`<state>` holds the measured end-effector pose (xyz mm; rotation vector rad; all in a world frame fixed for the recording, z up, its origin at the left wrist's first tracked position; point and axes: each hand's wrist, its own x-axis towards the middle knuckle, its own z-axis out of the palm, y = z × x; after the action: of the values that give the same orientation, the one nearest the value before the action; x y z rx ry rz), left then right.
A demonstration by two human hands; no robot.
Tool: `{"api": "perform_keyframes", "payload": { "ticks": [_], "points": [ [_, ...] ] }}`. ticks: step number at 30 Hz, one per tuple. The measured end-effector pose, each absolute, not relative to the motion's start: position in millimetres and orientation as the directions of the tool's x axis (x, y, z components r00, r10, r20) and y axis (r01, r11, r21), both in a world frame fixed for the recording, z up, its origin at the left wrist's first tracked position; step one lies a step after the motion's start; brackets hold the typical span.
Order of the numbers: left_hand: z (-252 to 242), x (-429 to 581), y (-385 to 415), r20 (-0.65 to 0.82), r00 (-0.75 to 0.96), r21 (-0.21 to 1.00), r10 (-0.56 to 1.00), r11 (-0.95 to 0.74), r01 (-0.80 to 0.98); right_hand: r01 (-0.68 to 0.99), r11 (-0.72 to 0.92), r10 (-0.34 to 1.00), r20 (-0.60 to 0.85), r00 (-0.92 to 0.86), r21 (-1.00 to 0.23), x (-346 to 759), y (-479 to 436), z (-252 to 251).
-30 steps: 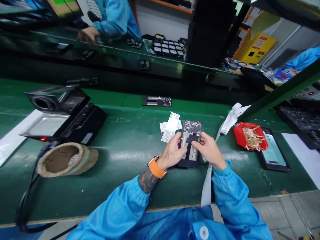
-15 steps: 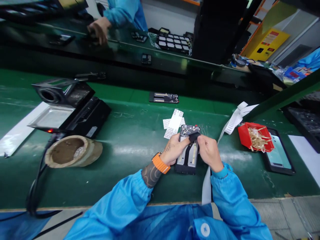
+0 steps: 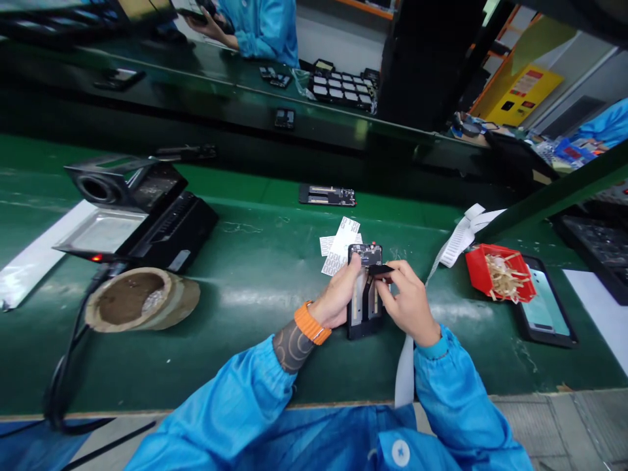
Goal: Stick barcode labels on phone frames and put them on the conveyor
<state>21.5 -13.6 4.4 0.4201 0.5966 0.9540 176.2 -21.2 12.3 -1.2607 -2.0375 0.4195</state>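
Observation:
An opened phone (image 3: 364,327), its circuit board bare at the far end, stands out over the green bench. My left hand (image 3: 336,297) is closed around its left edge, the thumb lying along the board. My right hand (image 3: 408,302) pinches the end of a black flexible strip (image 3: 379,269), which runs across the phone just below the board. Beyond the phone lie white printed label sheets (image 3: 344,239), partly overlapping each other. Farther back on the bench rests a second opened phone (image 3: 328,195). The underside of the held phone is hidden.
Left stands a black device (image 3: 167,222) with a red light, before it a brown round pot (image 3: 189,297). To the right are a red box (image 3: 478,271) of paper scraps, a phone in a black tray (image 3: 549,304) and a white label strip (image 3: 458,242). A co-worker's hand (image 3: 216,31) is across the bench.
My right hand has shifted from gripping the strip in a fist to a fingertip pinch. My left thumb has moved up onto the board. The co-worker's hand has risen from the bench.

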Motion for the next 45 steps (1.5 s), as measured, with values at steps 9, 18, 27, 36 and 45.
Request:
{"api": "perform_keyframes", "payload": {
  "ticks": [9, 18, 27, 36, 45],
  "points": [
    [7.3, 21.4, -10.3, -0.404, 0.425, 0.513, 0.81, 0.585, -0.628, 0.72, 0.491, 0.871, 0.285, -0.4, -0.491, 180.4, -22.9, 18.8],
    [13.9, 15.4, -1.8, -0.491, 0.381, 0.371, 0.783, 0.584, -0.722, 0.65, 0.562, 0.827, 0.343, -0.445, -0.512, 178.3, -23.7, 16.5],
    [10.6, 18.4, -13.5, -0.448, 0.565, 0.414, 0.693, 0.721, -0.555, 0.63, 0.299, 0.936, 0.347, -0.049, -0.717, 174.7, -14.5, 4.6],
    [10.2, 27.3, -17.0, -0.443, 0.424, 0.572, 0.79, 0.613, -0.544, 0.648, 0.415, 0.836, 0.549, 0.007, -0.639, 176.6, -22.7, 10.9],
    [12.3, 25.6, -17.2, -0.443, 0.239, 0.697, 0.864, 0.499, -0.514, 0.678, 0.556, 0.812, 0.487, -0.321, -0.48, 176.5, -19.4, 9.8]
  ]
}}
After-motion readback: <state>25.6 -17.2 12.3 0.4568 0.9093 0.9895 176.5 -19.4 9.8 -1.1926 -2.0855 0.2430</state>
